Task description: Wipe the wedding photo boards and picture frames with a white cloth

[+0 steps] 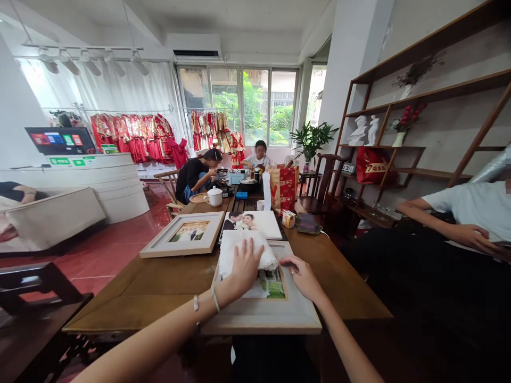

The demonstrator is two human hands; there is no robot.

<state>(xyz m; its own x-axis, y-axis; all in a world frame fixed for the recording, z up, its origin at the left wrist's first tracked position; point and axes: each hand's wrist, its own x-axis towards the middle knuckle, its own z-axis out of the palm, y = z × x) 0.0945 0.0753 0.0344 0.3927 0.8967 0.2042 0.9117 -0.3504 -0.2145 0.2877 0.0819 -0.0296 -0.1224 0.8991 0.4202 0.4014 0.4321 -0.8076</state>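
Observation:
A pale framed photo (295,311) lies flat at the near edge of the long wooden table (159,287). My left hand (244,266) presses a white cloth (243,246) onto the glass, fingers spread flat on top of it. My right hand (302,276) rests on the frame's right side, fingers curled against the inner edge, steadying it. A bead bracelet sits on my left wrist.
A second framed photo (183,234) lies to the left, a photo album (251,223) behind. A teapot (214,197), red bag (284,189) and small box (288,218) stand farther back. Two people sit at the far end; another person's arm (451,226) is at right. Shelves line the right wall.

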